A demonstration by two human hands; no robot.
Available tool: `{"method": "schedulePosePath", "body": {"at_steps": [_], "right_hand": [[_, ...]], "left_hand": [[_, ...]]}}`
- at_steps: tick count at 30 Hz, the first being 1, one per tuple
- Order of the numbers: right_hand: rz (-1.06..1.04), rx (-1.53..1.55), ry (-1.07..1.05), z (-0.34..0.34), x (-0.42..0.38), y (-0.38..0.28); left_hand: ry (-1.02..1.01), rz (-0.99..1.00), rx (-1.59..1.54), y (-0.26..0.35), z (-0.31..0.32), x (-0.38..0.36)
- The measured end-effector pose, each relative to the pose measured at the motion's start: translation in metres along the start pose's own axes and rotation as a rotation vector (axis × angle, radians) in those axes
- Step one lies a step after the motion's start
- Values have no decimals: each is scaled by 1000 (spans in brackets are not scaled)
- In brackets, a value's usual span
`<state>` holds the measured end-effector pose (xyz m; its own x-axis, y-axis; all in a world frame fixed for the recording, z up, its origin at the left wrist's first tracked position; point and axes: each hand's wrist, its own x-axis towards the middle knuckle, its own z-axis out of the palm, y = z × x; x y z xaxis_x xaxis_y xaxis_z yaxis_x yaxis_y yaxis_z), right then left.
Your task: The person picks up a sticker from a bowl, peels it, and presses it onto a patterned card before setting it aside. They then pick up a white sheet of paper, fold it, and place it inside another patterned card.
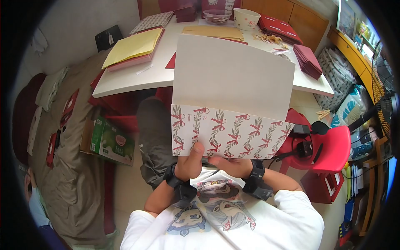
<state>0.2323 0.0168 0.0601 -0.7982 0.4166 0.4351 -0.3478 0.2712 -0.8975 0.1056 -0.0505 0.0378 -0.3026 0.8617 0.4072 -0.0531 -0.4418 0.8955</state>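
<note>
Upright in front of my chest is a large white cardboard sheet (231, 77). Its lower band (233, 133) carries a print of red bows and green leaf sprigs, with the small words "To" and "From" near the left. My left hand (190, 166) grips the bottom edge, thumb on the printed face and fingers hidden behind. Beside it my right hand (235, 167) is closed at the same edge, its thumb along the bottom and its other fingers mostly hidden by the sheet.
A white table (125, 81) ahead bears yellow paper (133, 46), red stacks (281, 28), dark red folded pieces (307, 60) and a white paper tub (246, 19). A green carton (112, 141) stands at left. On the right, a red stool (333, 150) holds black devices and cables.
</note>
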Motion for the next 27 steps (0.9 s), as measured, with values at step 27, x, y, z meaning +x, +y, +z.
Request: {"method": "schedulePosePath", "body": {"at_steps": [27], "right_hand": [[162,24,42,-9,-8,-10]], "left_hand": [[-11,256,-70,-15,-12,-3]]}}
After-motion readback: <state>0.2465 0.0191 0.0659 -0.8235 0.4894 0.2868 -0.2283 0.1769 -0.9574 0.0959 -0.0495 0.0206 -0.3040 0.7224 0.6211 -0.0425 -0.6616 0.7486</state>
